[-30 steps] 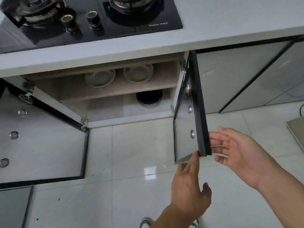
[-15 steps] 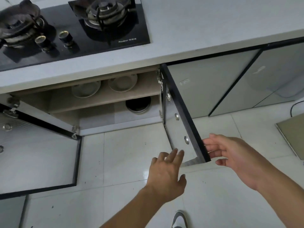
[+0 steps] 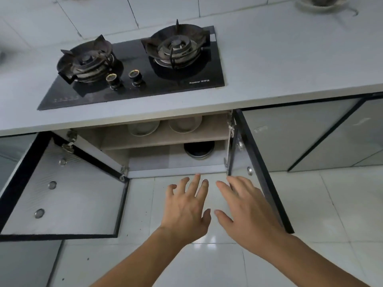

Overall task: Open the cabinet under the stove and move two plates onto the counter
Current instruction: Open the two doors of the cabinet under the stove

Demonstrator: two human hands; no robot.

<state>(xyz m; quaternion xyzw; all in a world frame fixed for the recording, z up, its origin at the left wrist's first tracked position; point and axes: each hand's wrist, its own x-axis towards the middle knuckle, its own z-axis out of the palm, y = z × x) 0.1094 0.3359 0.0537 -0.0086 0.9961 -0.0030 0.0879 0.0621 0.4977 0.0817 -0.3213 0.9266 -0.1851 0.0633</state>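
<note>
The cabinet under the black gas stove (image 3: pixel 132 73) stands with both doors swung out: the left door (image 3: pixel 68 195) lies wide, the right door (image 3: pixel 259 168) points toward me. On its upper shelf (image 3: pixel 165 138) two white plates sit side by side, a left plate (image 3: pixel 143 128) and a right plate (image 3: pixel 184 124), their far parts hidden by the counter edge. My left hand (image 3: pixel 186 208) and my right hand (image 3: pixel 246 210) hover side by side in front of the opening, fingers spread, holding nothing. The pale counter (image 3: pixel 290 59) runs above.
A dark round pot (image 3: pixel 199 149) sits on the cabinet's bottom level at the right. Closed glossy cabinet doors (image 3: pixel 300 137) continue to the right. A white dish (image 3: pixel 319 4) stands on the counter's far right. The floor is pale tile (image 3: pixel 310 214).
My right hand has let go of the right door's edge and moved left beside my left hand. Both hands have risen toward the opening. The view has tilted up, showing more counter.
</note>
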